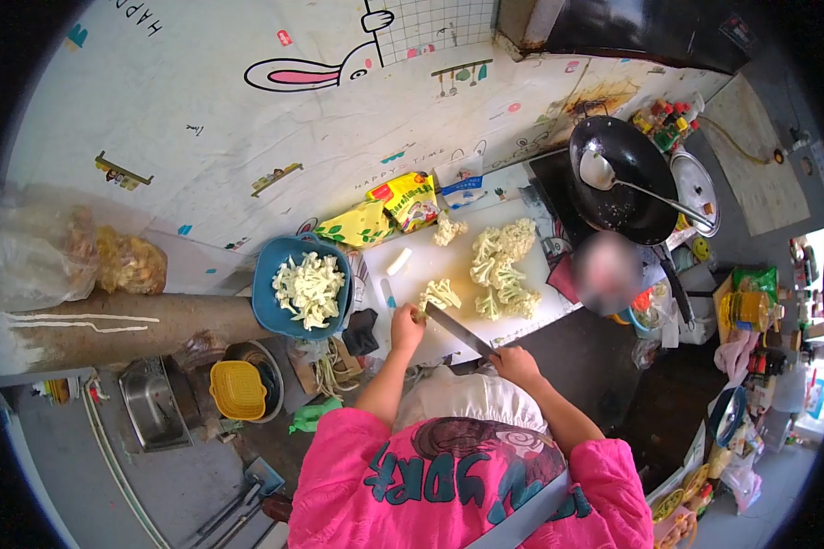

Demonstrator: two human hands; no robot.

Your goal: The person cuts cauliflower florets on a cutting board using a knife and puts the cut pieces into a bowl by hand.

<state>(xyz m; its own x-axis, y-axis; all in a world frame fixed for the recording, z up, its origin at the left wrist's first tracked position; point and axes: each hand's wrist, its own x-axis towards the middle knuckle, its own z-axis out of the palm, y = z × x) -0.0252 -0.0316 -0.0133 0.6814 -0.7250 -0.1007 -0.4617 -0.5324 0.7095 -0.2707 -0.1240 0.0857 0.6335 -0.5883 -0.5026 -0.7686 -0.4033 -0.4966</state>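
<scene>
knife (458,329) in right hand (517,365), left hand (407,328) by cauliflower (441,295)

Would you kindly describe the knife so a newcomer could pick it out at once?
Find the pale cutting board near the picture's centre. Near its front edge, the knife slants from beside the left hand to the right hand, which grips its handle. Its straight, grey blade sets it apart from the knobbly, cream-coloured cauliflower.

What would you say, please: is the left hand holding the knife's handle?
No, the right hand holds the knife, while the left hand is near the blade's far end.
</scene>
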